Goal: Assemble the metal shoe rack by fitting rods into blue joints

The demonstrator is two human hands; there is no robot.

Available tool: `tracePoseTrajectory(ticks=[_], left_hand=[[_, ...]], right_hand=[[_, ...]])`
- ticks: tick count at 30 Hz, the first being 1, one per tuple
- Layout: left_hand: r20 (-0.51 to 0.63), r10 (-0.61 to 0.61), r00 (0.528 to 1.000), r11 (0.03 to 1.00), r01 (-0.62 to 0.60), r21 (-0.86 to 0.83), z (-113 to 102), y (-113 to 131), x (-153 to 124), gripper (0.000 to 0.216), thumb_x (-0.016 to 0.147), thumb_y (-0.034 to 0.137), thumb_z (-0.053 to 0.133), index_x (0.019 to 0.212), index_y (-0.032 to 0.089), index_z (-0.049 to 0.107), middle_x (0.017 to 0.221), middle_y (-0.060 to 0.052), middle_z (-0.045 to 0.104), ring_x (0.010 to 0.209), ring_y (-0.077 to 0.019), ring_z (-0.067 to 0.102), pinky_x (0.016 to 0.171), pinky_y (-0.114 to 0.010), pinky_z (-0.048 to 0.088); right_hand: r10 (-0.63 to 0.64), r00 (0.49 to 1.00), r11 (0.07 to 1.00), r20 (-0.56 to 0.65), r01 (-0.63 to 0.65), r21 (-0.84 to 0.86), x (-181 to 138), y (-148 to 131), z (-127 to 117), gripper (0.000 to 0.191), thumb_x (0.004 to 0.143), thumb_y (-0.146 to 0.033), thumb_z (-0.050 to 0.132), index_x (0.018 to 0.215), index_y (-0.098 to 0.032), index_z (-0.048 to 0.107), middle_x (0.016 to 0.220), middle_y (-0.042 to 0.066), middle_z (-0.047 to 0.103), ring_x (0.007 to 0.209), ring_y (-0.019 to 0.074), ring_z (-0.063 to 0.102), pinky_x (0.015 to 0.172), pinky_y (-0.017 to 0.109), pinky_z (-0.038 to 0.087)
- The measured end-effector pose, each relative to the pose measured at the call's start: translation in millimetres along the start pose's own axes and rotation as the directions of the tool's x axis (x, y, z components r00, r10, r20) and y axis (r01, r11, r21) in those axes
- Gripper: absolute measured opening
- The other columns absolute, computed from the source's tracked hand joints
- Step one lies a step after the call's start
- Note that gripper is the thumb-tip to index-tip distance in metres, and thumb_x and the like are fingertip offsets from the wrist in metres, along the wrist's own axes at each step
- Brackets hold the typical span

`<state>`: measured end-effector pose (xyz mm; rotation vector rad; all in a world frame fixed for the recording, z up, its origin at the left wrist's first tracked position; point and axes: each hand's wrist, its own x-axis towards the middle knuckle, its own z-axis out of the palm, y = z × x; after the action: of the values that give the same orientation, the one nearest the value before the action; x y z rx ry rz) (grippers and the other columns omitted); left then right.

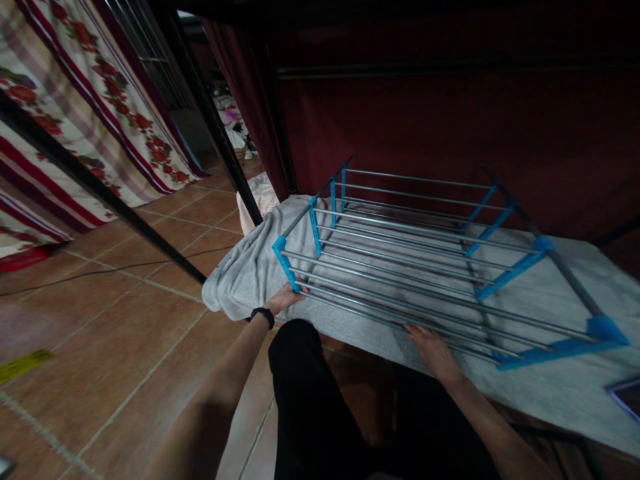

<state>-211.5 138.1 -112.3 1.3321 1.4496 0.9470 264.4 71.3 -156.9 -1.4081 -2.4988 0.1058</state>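
Note:
A shoe rack of grey metal tubes and blue plastic connectors lies on a grey blanket in front of me. My left hand grips its near left corner, fingers closed at the lower end of a blue connector. Further right, my right hand is closed at the lowest front tubes; some of its fingertips are hidden by the rack. The right end of the rack, with another blue connector, leans outward over the blanket. A black band circles my left wrist.
Dark bed-frame poles stand at the left, and a dark red curtain hangs behind. A cable crosses the tiled floor. A dark flat object lies at the right edge. A floral curtain hangs far left.

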Motion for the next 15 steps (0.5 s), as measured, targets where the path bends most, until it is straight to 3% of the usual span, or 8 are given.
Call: tracePoseTrajectory(ticks=[6,10,15], left_hand=[[-0.001,-0.014,1.000,1.000,0.014,0.006,1.5,2.2,0.8,0.022,0.054,0.020,0.068,0.074,0.018,0.058,0.073,0.001,0.059,0.075,-0.0176,0.053,0.080,-0.033,0.042],[0.047,-0.017,0.999,1.000,0.017,0.014,-3.2,8.6,-2.8,0.025,0.055,0.023,0.070,0.079,0.018,0.062,0.080,-0.001,0.062,0.083,-0.0207,0.055,0.086,-0.035,0.041],[0.079,-0.009,0.997,1.000,0.010,-0.013,-9.4,14.0,-7.8,0.027,0.054,0.018,0.066,0.082,0.015,0.067,0.088,-0.003,0.066,0.093,-0.0236,0.055,0.094,-0.037,0.038]], right_hand=[[0.004,1.000,1.000,0.008,-0.004,0.014,0.0,-0.4,-0.8,0.042,0.096,-0.020,0.034,0.128,-0.024,0.060,0.123,0.008,0.067,0.110,0.0222,0.063,0.095,0.039,0.050],[0.011,1.000,0.999,-0.021,-0.010,0.035,5.1,-7.4,-8.2,0.043,0.095,-0.019,0.034,0.128,-0.026,0.060,0.121,0.007,0.067,0.108,0.0223,0.063,0.095,0.040,0.049],[0.134,0.974,0.981,-0.180,-0.105,0.165,-26.3,-24.0,-19.4,0.039,0.093,-0.031,0.043,0.129,-0.026,0.057,0.127,0.010,0.063,0.117,0.0282,0.056,0.100,0.050,0.043]])
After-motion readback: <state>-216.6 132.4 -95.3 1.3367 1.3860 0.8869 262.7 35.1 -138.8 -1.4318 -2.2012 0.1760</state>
